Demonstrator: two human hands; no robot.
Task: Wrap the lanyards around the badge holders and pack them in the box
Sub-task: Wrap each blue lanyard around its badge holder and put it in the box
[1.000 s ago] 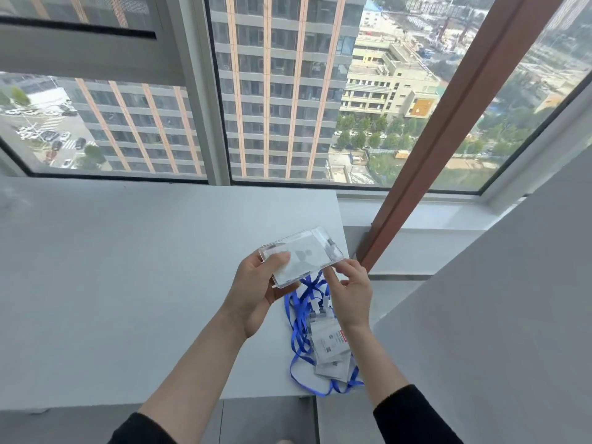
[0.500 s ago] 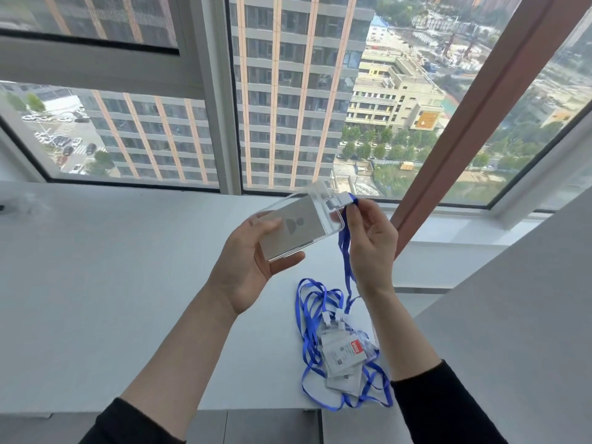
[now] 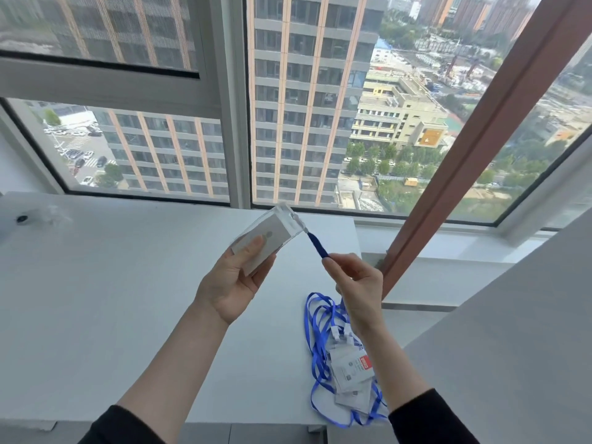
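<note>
My left hand (image 3: 232, 280) holds a clear badge holder (image 3: 267, 238) by its lower end, tilted up above the white table (image 3: 112, 299). Its blue lanyard (image 3: 317, 246) runs taut from the holder's top clip down to my right hand (image 3: 358, 283), which pinches the strap. Below my right wrist, a pile of badge holders (image 3: 350, 376) lies on the table's right corner, tangled in loose blue lanyard loops (image 3: 315, 347). No box is in view.
A big window with a grey frame (image 3: 237, 123) and a brown post (image 3: 464, 155) stands just behind the table. A grey surface (image 3: 512, 347) rises at the right. A small dark object (image 3: 22, 218) and clear plastic lie at the table's far left.
My right hand has slid down the lanyard away from the clip and pulled the strap taut to the right. My left hand has tilted the holder more upright.
</note>
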